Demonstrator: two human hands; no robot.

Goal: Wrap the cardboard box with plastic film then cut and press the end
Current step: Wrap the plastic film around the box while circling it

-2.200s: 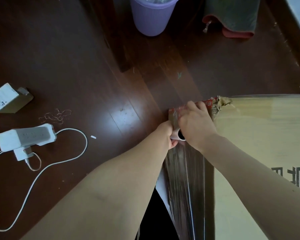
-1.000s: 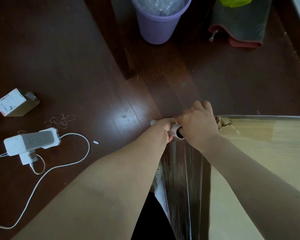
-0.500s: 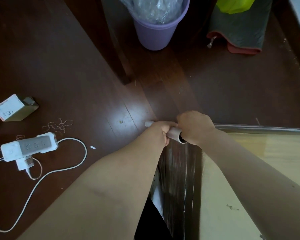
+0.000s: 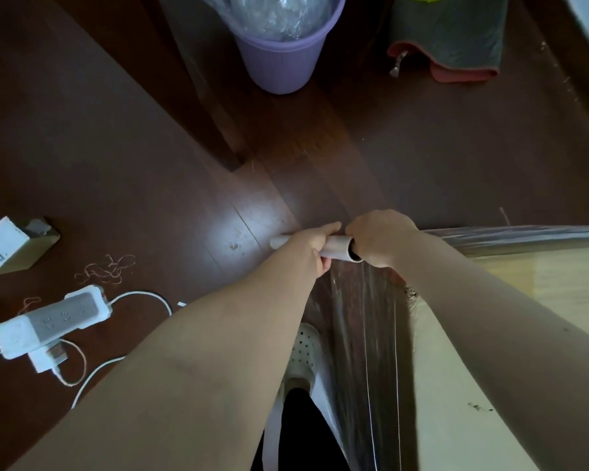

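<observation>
Head view | left hand (image 4: 312, 243), right hand (image 4: 380, 237) grip film roll (image 4: 337, 251) — forearm (image 4: 490, 317) overlaps cardboard box (image 4: 558, 283) | bin (image 4: 279, 66), power strip (image 4: 51, 321) nearby

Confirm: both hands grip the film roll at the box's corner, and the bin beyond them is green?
Not quite. The head view shows the bin is purple, not green. The rest holds: the left hand and the right hand both grip the film roll at the corner of the cardboard box.
</observation>
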